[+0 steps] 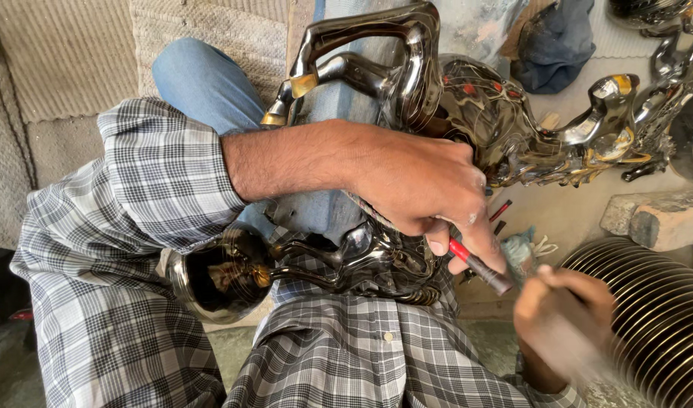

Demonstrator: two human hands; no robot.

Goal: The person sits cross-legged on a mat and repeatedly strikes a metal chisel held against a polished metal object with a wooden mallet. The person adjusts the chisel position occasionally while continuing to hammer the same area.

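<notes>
A shiny dark metal horse figurine (497, 113) with gold and red details lies across my lap, legs pointing up. My left hand (418, 181) reaches over it from the left and grips a thin tool (478, 266) with a red shaft and dark tip, pressed near a glossy dark metal piece (361, 257) on my lap. A round, hollow metal part (218, 276) shows under my left forearm. My right hand (561, 302) is low at the right, close to the tool's tip, fingers curled and blurred by motion; what it holds is unclear.
A stack of ribbed metal discs (656, 310) fills the lower right corner. A rough stone block (656, 215) lies beside it, another shiny figurine (671, 53) stands at the top right, and a blue cloth (554, 38) lies behind. A woven mat (67, 60) covers the floor at left.
</notes>
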